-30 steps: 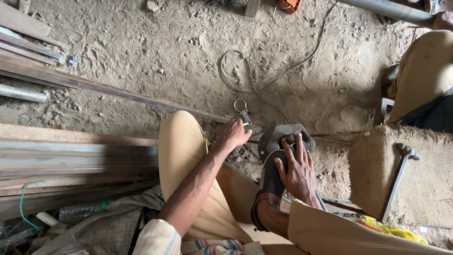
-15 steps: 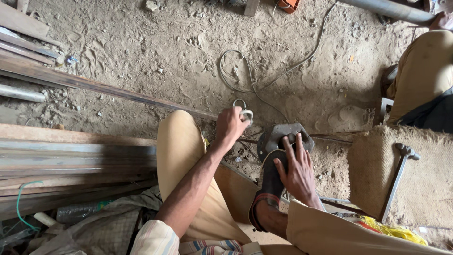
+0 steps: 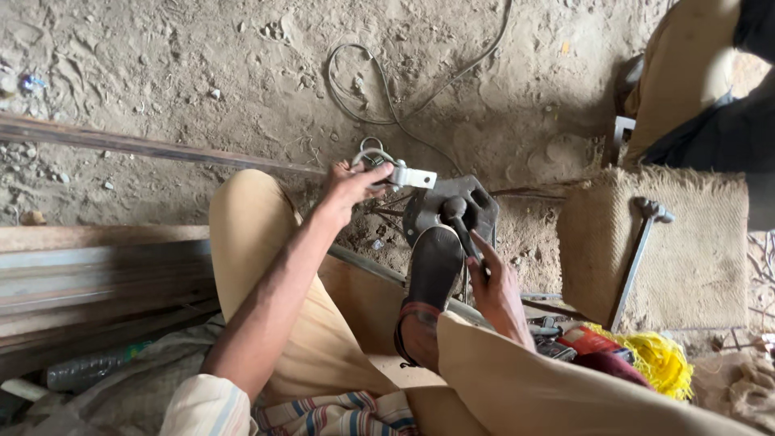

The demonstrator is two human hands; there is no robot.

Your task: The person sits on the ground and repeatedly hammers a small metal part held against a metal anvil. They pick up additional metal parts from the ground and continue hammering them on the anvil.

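at the bottom edge, a striped hem (image 3: 323,412) and tan trouser legs (image 3: 274,299) are cut off by the frame. beside the right knee lie a red packet (image 3: 593,339) and a yellow tangle of cord (image 3: 654,359). the right hand (image 3: 494,287) closes loosely round a dark handle (image 3: 460,222) by the sandal (image 3: 433,270). further out, the left hand (image 3: 351,187) pinches a small white metal piece (image 3: 408,175); its far end is hard to make out. a hammer (image 3: 638,250) lies on burlap (image 3: 686,266).

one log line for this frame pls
left hand: holds white plug | right hand: on dark tool handle | hammer: on mat
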